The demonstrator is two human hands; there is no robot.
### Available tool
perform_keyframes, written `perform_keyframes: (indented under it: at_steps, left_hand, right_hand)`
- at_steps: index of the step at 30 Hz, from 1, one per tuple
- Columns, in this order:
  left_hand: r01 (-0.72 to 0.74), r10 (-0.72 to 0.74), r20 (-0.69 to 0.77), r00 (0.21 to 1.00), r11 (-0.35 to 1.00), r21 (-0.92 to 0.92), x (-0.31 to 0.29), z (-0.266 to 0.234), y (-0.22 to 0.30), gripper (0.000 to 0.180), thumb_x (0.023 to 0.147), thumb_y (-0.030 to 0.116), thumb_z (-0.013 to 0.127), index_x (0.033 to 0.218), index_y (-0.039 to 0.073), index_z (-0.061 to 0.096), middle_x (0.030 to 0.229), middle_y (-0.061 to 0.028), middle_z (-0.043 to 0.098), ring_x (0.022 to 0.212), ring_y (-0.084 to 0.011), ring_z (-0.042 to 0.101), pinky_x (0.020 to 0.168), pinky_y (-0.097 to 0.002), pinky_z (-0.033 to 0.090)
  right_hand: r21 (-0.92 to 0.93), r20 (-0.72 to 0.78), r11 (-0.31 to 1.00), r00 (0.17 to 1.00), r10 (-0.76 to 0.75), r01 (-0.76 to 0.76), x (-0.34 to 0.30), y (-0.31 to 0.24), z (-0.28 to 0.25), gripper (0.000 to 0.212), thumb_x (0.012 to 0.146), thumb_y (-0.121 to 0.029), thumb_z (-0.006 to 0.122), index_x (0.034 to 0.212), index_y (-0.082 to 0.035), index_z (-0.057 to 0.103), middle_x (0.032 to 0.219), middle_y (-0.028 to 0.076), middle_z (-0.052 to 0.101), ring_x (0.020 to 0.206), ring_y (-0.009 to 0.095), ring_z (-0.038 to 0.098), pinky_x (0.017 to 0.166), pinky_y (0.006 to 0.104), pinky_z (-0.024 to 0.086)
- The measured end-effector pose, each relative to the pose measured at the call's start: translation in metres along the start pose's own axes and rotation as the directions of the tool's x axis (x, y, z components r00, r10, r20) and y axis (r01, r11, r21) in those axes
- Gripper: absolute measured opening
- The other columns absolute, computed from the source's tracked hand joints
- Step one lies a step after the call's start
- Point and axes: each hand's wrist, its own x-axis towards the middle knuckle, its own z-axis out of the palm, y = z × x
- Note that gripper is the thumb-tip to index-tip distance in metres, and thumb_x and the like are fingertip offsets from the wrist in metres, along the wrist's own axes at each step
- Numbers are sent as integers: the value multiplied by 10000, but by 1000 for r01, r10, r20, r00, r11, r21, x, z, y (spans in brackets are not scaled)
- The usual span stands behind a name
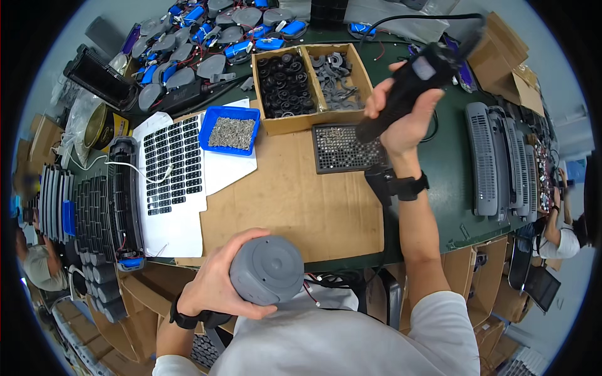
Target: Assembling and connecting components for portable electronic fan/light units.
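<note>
My left hand [216, 276] is wrapped round a grey cylindrical housing [268, 268], held close to my body at the table's front edge. Its round end faces up, and thin wires with a small white connector show beside it. In my right hand [407, 122] is a black electric screwdriver [411, 84], tilted with its lower end down to the left. That end hangs over the right side of a black perforated screw tray [326, 168]; its bit cannot be made out. Small screws stand in some of the tray's holes.
A blue tray [204, 128] of screws rests on white paper, beside a sheet of black stickers [175, 166]. Behind stands a divided cardboard box [316, 119] of black and grey parts. Grey pieces with blue batteries [238, 49] pile up at the back; grey slotted panels [483, 163] stand right.
</note>
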Motion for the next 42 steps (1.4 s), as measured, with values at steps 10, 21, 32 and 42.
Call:
perform_keyframes:
  at_steps: [10, 21, 32, 42]
  left_hand:
    - [-46, 46, 11, 999, 999, 6, 4, 5, 4, 932, 531, 222, 863, 1354, 69, 454, 1170, -135, 635, 1033, -306, 650, 896, -377, 511]
    - [-53, 54, 55, 997, 998, -14, 3, 11, 2, 964, 511, 230, 884, 1352, 47, 450, 1164, -118, 628, 1042, -255, 642, 926, -370, 499]
    - [-98, 98, 61, 993, 995, 10, 5, 12, -1, 962, 517, 243, 871, 1356, 49, 443, 1175, -148, 631, 1021, -300, 660, 907, -384, 520]
    - [-87, 83, 59, 995, 994, 71, 5, 4, 15, 917, 552, 217, 832, 1364, 80, 429, 1151, -163, 640, 996, -344, 666, 886, -390, 529]
  right_hand:
    - [688, 268, 714, 960, -85, -129, -31, -77, 28, 715, 910, -644, 461, 1254, -18, 465, 713, 0, 443, 595, 124, 446, 620, 298, 402]
    - [703, 302, 659, 951, 62, -266, -58, -71, 69, 709, 956, -641, 373, 1319, -36, 436, 677, -6, 461, 508, 100, 430, 516, 280, 405]
    - [681, 357, 652, 928, 104, -334, -58, -68, 71, 771, 953, -678, 303, 1369, -40, 420, 676, -15, 455, 508, 98, 431, 520, 274, 396]
    - [704, 328, 652, 943, 54, -282, -49, -70, 66, 734, 953, -655, 352, 1324, -29, 445, 674, -17, 444, 521, 100, 432, 535, 269, 401]
